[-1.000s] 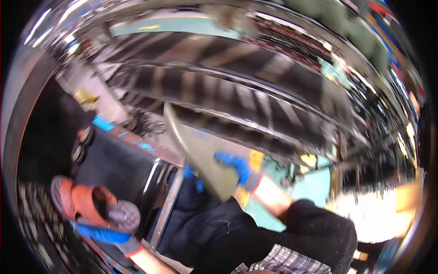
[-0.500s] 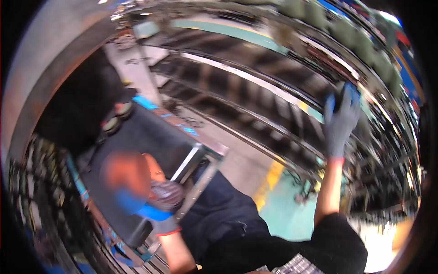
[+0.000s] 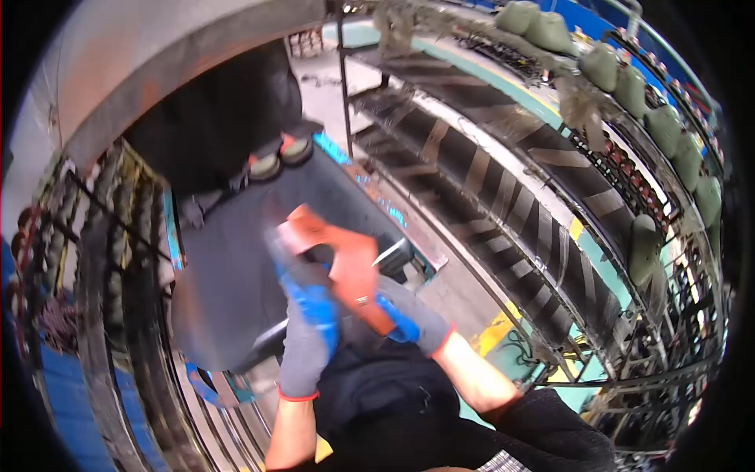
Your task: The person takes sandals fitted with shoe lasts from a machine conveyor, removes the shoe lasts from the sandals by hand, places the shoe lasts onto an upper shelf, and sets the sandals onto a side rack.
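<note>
Right hand point(image 3: 405, 316) in a pinch on orange strap piece point(image 3: 355, 263); left hand point(image 3: 308, 334) alongside, grip blurred; black surface point(image 3: 224, 252) beyond

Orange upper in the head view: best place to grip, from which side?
I'd pinch the orange upper by its lower end, from its right side, where the right hand is: the piece tapers there, clear of the curved opening higher up.

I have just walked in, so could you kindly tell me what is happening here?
A person wearing gloves holds an orange shoe piece above a black belt. The right hand grips its lower end; the left hand is beside it, fingers blurred. Two rounded pieces lie on the belt near a black curtain.
</note>
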Available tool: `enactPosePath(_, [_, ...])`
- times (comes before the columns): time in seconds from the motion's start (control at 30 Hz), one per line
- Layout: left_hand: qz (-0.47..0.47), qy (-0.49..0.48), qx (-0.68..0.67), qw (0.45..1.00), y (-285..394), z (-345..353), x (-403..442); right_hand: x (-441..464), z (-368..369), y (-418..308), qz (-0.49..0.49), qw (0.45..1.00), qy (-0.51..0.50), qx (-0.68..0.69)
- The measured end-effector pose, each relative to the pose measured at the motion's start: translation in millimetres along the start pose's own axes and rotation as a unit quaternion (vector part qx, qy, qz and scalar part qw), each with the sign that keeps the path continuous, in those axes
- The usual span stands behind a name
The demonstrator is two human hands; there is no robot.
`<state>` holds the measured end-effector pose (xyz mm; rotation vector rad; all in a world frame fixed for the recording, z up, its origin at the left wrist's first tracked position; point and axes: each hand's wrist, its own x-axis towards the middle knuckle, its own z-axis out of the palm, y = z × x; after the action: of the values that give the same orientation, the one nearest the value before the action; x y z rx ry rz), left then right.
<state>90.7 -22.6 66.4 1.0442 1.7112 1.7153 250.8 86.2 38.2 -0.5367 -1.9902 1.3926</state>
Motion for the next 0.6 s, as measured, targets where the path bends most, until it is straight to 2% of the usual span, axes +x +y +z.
enactPosePath(0.03, [0.121, -0.025, 0.28, 0.952, 23, 3, -8, 2, 5, 6, -0.009, 0.997, -0.071, 0.038])
enactPosePath(0.07, [0.235, -0.018, 0.368, 0.9, 27, -1, -14, 5, 15, 7, 0.011, 0.994, -0.074, 0.085])
enactPosePath(0.13, [0.261, -0.011, 0.363, 0.895, 32, -5, -31, 3, 38, 5, 0.055, 0.983, -0.074, 0.159])
enactPosePath(0.17, [0.229, -0.005, 0.332, 0.915, 43, -5, -40, -4, 48, 4, 0.072, 0.978, -0.071, 0.184])
enactPosePath(0.3, [0.352, 0.005, 0.368, 0.86, 3, -38, -36, -26, 75, 0, 0.107, 0.969, -0.059, 0.216])
enactPosePath(0.37, [0.311, 0.019, 0.354, 0.882, 16, -43, -45, -32, 82, -3, 0.116, 0.969, -0.059, 0.208])
enactPosePath(0.4, [0.229, 0.031, 0.327, 0.916, 34, -39, -60, -36, 83, -4, 0.118, 0.971, -0.06, 0.2])
enactPosePath(0.5, [0.276, 0.035, 0.266, 0.923, 24, -55, -68, -29, 77, -9, 0.122, 0.981, -0.056, 0.143])
enactPosePath(0.53, [0.323, -0.017, 0.331, 0.887, 18, -67, -69, -26, 70, -13, 0.125, 0.985, -0.052, 0.107])
enactPosePath(0.6, [0.355, -0.095, 0.453, 0.813, 8, -81, -69, -20, 59, -19, 0.129, 0.99, -0.053, 0.033])
